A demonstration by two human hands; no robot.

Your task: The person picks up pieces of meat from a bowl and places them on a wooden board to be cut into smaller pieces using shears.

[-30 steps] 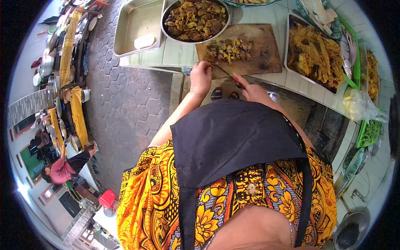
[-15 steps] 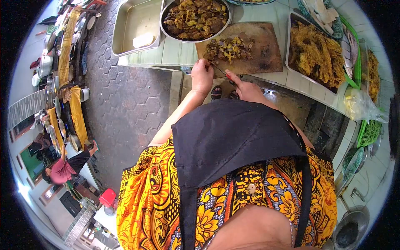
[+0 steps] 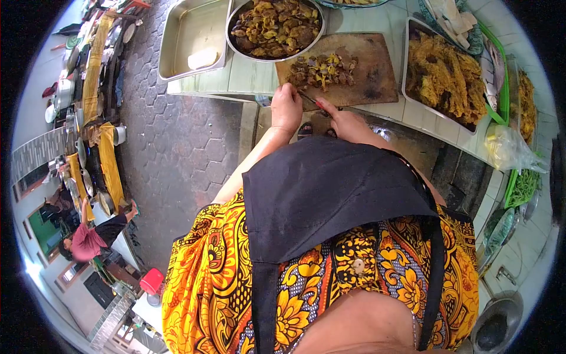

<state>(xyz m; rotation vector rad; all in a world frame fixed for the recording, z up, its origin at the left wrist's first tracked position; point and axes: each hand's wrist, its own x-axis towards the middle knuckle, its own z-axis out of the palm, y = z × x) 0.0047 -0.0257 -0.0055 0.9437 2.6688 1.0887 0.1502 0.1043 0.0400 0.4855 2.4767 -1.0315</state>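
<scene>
My right hand [image 3: 349, 125] grips a small knife [image 3: 309, 98] by its red handle, blade pointing left toward my other hand. At the front left edge of a wooden cutting board [image 3: 377, 71], my left hand [image 3: 287, 109] is closed, its fingers pressed together. Whatever it pinches is hidden. Chopped yellow-brown pieces [image 3: 321, 71] lie in a heap on the board, just beyond both hands. Behind the board's left side stands a round metal bowl [image 3: 277, 58], full of larger yellow-brown cooked pieces.
A metal tray [image 3: 171, 41] with a white block [image 3: 203, 58] sits left of the bowl. Right of the board, another tray [image 3: 405, 76] holds yellow fried food [image 3: 439, 71]. Beyond are a fish [image 3: 490, 74] and a plastic bag [image 3: 507, 147]. Another person [image 3: 88, 242] is far left.
My right hand and the knife have shifted slightly left. My left hand stays almost where it was at the board's edge.
</scene>
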